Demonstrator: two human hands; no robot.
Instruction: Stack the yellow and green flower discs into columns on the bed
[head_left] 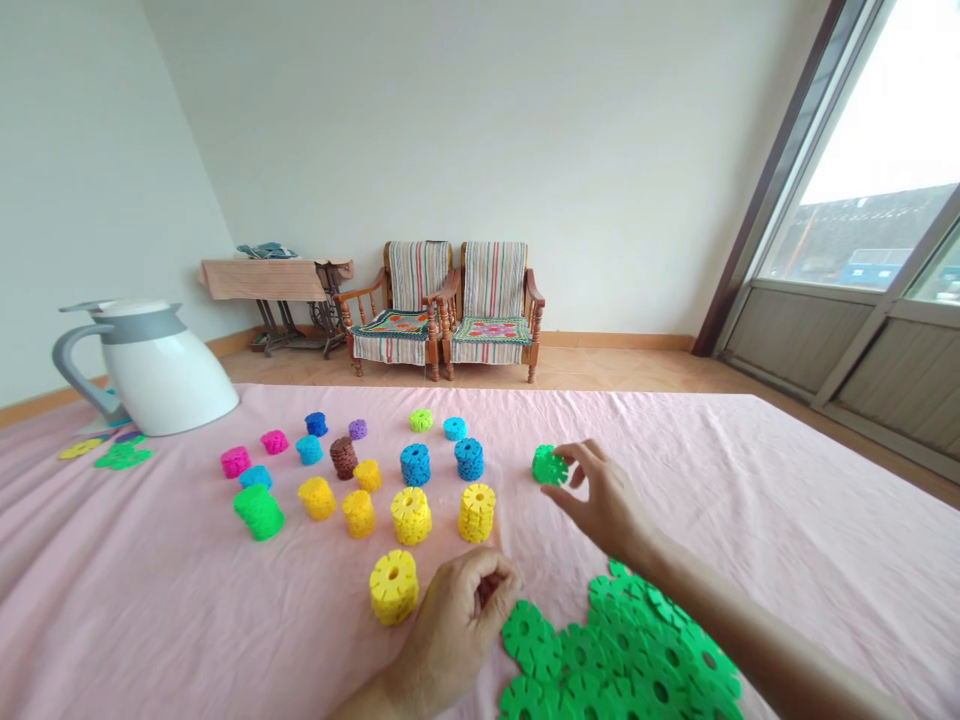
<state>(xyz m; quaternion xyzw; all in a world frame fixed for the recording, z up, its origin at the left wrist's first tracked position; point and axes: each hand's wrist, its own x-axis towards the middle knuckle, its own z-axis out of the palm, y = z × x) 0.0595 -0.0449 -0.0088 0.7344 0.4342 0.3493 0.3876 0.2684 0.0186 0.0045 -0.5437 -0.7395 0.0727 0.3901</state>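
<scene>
My right hand (pixel 600 490) pinches a green notched disc (pixel 553 466) between thumb and fingers, at a small green stack on the cloth; the stack's lower part is partly hidden behind the disc and hand. My left hand (pixel 461 620) is closed, fingers curled in and thumb near the index finger, with nothing visible in it. It lies between a yellow disc stack (pixel 394 590) and a spread heap of loose green discs (pixel 622 660). My right forearm passes over the edge of that heap. Two more yellow stacks, one (pixel 411 517) and another (pixel 477 514), stand beyond my left hand.
Several disc stacks stand at left and centre, including blue (pixel 415 466), brown (pixel 343 458), pink (pixel 235 462) and bright green (pixel 259 512). A white jug (pixel 169 375) stands far left near loose discs (pixel 124 455). Beyond the pink-clothed table (pixel 787 520) are two wooden armchairs (pixel 491 330).
</scene>
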